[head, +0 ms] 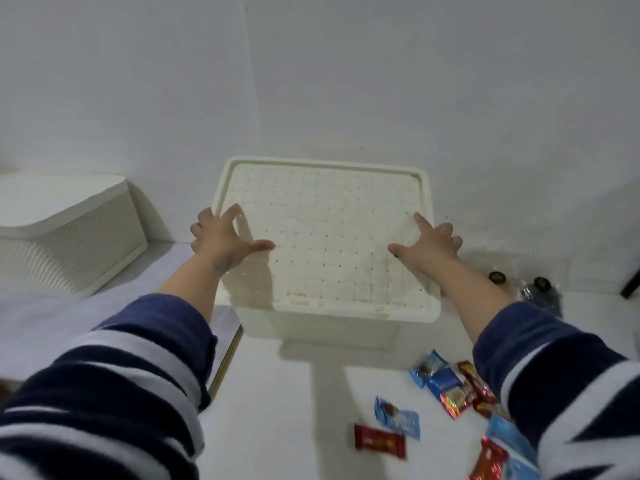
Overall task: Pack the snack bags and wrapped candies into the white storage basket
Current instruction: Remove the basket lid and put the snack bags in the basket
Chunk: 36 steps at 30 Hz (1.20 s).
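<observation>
A white storage basket (311,327) stands on the table against the wall, covered by a woven-pattern lid (325,237). My left hand (221,242) grips the lid's left edge, fingers over the rim and thumb on top. My right hand (427,242) holds the lid's right edge the same way. Wrapped candies lie on the table in front of the basket: a blue one (398,415), a dark red one (379,441), and a mixed blue and red cluster (450,386) partly hidden under my right sleeve.
A second cream ribbed bin with a lid (69,230) sits at the left. Clear packets with dark round items (526,282) lie to the right of the basket. A gap with a wooden edge (227,355) runs between two white surfaces.
</observation>
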Each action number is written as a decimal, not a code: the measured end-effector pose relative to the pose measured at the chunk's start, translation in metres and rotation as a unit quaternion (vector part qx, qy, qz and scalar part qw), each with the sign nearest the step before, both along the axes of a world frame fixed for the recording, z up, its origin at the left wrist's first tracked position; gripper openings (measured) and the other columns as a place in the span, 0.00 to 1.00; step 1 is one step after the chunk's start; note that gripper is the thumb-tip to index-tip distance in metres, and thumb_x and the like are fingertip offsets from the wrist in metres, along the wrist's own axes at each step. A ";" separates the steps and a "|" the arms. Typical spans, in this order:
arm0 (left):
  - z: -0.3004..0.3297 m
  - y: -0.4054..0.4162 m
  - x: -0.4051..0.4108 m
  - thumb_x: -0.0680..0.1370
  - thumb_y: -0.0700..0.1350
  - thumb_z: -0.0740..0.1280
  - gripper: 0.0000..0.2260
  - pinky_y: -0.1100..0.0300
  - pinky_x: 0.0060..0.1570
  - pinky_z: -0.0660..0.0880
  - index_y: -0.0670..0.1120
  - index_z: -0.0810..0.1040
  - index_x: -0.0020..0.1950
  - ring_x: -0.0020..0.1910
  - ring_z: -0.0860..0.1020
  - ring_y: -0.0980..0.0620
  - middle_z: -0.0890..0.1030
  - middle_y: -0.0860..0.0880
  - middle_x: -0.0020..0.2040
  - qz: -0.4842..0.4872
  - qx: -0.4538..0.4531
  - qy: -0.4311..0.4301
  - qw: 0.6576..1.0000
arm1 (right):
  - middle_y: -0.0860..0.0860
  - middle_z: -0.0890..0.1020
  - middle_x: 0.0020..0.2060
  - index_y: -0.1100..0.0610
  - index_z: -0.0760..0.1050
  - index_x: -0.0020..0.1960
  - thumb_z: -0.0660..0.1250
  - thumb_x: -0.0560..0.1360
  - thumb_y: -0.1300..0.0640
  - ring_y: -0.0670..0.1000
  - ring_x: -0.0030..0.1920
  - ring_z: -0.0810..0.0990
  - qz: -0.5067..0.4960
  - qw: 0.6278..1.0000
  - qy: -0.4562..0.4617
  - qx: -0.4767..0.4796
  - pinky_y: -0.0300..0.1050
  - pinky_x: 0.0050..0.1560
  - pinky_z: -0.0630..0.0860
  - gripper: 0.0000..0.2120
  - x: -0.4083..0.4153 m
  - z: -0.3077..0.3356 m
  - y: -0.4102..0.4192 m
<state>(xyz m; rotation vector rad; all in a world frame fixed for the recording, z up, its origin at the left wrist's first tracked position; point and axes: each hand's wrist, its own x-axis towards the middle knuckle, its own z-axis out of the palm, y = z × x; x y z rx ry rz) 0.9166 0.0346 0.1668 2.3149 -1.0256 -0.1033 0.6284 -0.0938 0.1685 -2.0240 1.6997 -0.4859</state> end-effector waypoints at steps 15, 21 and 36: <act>-0.088 0.235 -0.027 0.63 0.60 0.77 0.46 0.38 0.67 0.62 0.56 0.58 0.75 0.71 0.56 0.38 0.56 0.42 0.73 0.099 0.118 0.067 0.986 | 0.55 0.55 0.72 0.44 0.49 0.77 0.69 0.73 0.46 0.60 0.70 0.57 0.075 0.991 0.028 0.107 0.56 0.64 0.67 0.40 0.005 -0.087 0.189; -0.135 0.267 0.010 0.63 0.60 0.77 0.45 0.39 0.67 0.62 0.55 0.59 0.75 0.71 0.55 0.37 0.55 0.42 0.73 0.076 0.155 0.076 0.982 | 0.55 0.55 0.73 0.43 0.47 0.77 0.68 0.74 0.44 0.62 0.72 0.57 0.060 0.983 0.076 0.155 0.55 0.64 0.68 0.40 0.033 -0.138 0.232; -0.202 0.244 0.069 0.68 0.58 0.75 0.39 0.42 0.66 0.63 0.53 0.61 0.74 0.71 0.56 0.38 0.55 0.42 0.74 -0.004 0.253 0.112 0.961 | 0.55 0.59 0.71 0.48 0.52 0.77 0.68 0.74 0.43 0.59 0.73 0.58 0.010 0.963 0.144 0.229 0.54 0.66 0.67 0.38 0.085 -0.205 0.234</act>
